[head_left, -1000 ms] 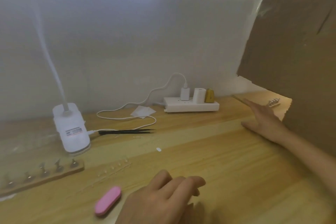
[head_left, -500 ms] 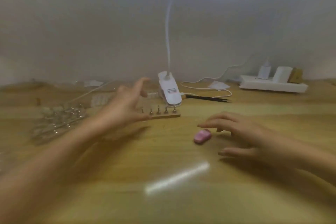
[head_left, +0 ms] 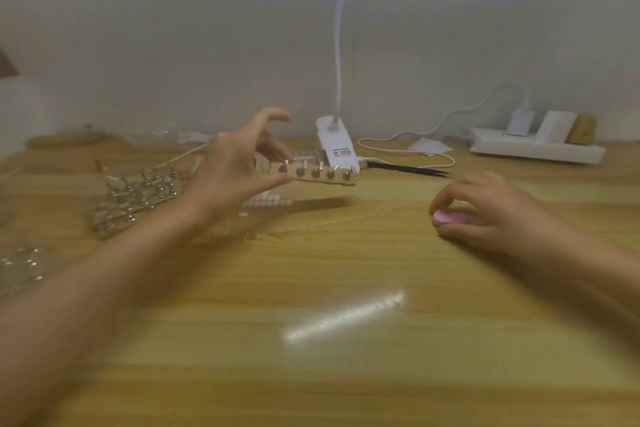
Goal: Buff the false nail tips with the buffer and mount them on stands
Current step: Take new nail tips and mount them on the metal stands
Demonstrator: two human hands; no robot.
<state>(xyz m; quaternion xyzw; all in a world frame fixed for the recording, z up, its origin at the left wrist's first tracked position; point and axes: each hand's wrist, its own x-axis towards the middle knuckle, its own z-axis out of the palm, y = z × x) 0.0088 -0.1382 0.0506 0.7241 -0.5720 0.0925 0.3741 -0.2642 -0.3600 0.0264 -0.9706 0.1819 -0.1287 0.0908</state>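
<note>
Left fingers [head_left: 266, 180] pinch stand [head_left: 323, 174]; right fingers [head_left: 450, 192] grip buffer [head_left: 450, 218].

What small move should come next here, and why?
Probably set the wooden strip with metal pegs down on the light wooden table. The left hand pinches it clear of the surface, while the right hand curls over the pink oval buffer, so buffing seems to wait on a placed stand.

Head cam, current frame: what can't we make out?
All head view.
Pink buffer: mostly covered by right hand curled round it.
Stand strip: left end hidden by left hand; pegs blurred, mounted tips unclear.
Loose nail tips: too small, blurred to count.
Lamp: head cut off by top edge; label unreadable.
</note>
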